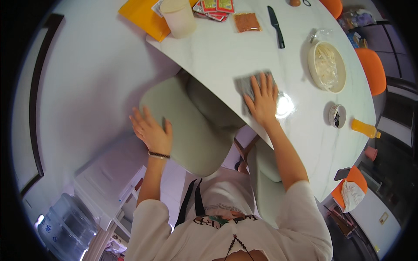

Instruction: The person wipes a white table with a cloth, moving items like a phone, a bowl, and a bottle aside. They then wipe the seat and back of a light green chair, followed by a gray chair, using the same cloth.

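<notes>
My right hand [264, 100] lies flat, fingers spread, on a grey cloth [243, 85] and presses it to the white marble-patterned table [225, 62] near its edge. The cloth's far edge is blurred. A bright light reflection shows on the tabletop beside this hand. My left hand [152, 130], with a dark bracelet at the wrist, is in front of the backrest of a grey-green chair [192, 130]. Its fingers are apart and hold nothing; whether it touches the chair I cannot tell.
Toward the far side are a black knife [277, 27], a spice packet [247, 22], a plastic pitcher [179, 19] and a yellow envelope [140, 16]. An oval bowl [311, 70], a small bowl [333, 117] and an orange drink bottle [364, 128] stand rightward. A water jug [67, 225] is lower left.
</notes>
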### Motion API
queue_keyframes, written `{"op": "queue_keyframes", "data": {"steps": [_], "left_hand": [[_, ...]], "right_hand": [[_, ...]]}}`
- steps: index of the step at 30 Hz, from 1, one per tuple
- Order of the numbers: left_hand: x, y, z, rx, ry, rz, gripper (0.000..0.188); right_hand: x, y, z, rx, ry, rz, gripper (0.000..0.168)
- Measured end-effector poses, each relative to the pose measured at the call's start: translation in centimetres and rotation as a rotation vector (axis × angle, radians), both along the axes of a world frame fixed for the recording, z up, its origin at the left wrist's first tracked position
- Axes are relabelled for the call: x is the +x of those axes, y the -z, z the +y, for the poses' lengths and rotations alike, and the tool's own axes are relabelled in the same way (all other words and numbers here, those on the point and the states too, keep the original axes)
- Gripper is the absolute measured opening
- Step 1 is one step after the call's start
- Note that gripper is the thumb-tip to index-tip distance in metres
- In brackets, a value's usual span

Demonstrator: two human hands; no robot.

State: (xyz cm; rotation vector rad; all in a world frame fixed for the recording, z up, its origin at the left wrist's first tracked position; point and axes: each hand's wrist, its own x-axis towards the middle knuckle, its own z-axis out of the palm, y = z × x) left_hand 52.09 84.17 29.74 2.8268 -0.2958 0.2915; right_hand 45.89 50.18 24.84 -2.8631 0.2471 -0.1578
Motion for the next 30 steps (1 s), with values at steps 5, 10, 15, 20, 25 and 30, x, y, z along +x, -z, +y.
{"op": "queue_keyframes", "data": {"steps": [5,10,15,20,25,30], "left_hand": [[3.0,-4.2,-14.0,-0.146,0.529,0.226,0.056],[9.3,1.9,-32.2,-0.506,0.491,0.233,0.046],[13.2,3.8,-43.7,-0.275,0.364,0.482,0.056],[14.9,6.0,-42.6,-0.195,0.336,0.314,0.035],[11.4,2.4,-33.6,-0.226,0.472,0.283,0.022],[9.5,5.2,-22.9,-0.091,0.427,0.108,0.025]], "right_hand": [[-6.4,-0.3,-2.5,-0.033,0.191,0.043,0.064],[-2.2,-0.3,-2.4,-0.065,0.329,0.026,0.067],[-0.9,0.7,-3.0,-0.051,0.349,0.047,0.067],[0.8,0.4,-3.7,-0.045,0.320,0.023,0.066],[3.1,0.5,-7.1,-0.103,0.345,0.004,0.065],[8.4,1.4,-11.2,-0.174,0.341,-0.065,0.063]]}}
